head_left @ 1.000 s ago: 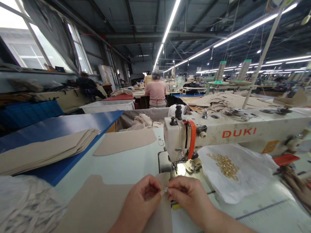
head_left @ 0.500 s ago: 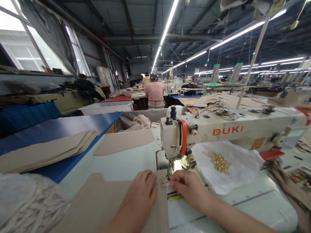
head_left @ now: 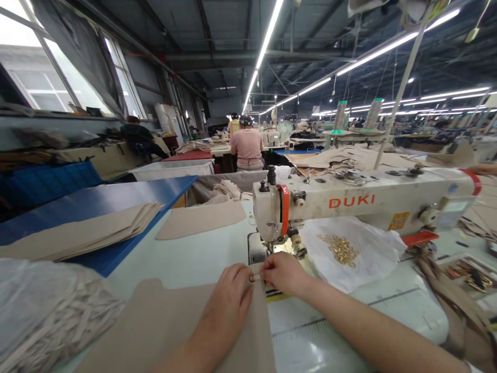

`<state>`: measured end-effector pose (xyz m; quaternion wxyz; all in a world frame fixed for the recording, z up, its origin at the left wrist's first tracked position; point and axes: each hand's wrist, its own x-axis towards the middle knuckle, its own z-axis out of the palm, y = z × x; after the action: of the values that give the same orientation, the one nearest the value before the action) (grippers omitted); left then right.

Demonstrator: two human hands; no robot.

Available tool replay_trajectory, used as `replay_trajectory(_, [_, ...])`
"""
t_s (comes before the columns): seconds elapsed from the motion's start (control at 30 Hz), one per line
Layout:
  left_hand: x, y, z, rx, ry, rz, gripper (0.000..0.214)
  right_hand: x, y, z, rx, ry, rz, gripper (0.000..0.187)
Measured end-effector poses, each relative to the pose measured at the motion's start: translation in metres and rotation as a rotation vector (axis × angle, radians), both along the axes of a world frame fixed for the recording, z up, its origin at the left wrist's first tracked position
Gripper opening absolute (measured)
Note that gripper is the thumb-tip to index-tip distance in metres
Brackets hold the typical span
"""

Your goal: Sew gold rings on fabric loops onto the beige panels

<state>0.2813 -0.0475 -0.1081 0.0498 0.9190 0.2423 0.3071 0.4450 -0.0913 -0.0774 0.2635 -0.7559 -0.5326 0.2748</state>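
A large beige fabric panel (head_left: 174, 321) lies on the sewing table in front of the machine. My left hand (head_left: 229, 298) rests flat on it, fingers stretched together towards the needle area. My right hand (head_left: 285, 272) pinches the end of a small beige strap tab (head_left: 258, 277) at the panel's right edge. A small gold metal ring (head_left: 251, 278) shows at the tab's left end, close to my left fingertips. Just beyond my right hand stands the head of the white sewing machine (head_left: 267, 217), its lamp lit. The needle tip and presser foot are partly hidden.
Gold rings (head_left: 339, 249) lie on a white plastic sheet (head_left: 373, 259) under the machine arm. Another beige piece (head_left: 202, 220) and stacked panels (head_left: 97, 233) lie left. A bag of strips (head_left: 50, 311) is near left. A person in pink (head_left: 247, 145) sits ahead.
My right hand has moved slightly left and away from me with the tab, which now lies over the panel's edge with its ring visible. My left hand stays on the panel. The view has shifted slightly.
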Motion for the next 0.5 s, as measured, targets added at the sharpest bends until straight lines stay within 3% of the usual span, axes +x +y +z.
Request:
replay_trajectory(0.17, [0.006,0.006,0.003,0.088,0.024,-0.14,0.025,0.0,0.003,0.005,-0.052,-0.052,0.024,0.013])
replay_trajectory(0.5, [0.018,0.011,0.006,0.073,0.026,-0.154,0.022,0.002,0.006,0.004,0.016,-0.147,0.081,0.013])
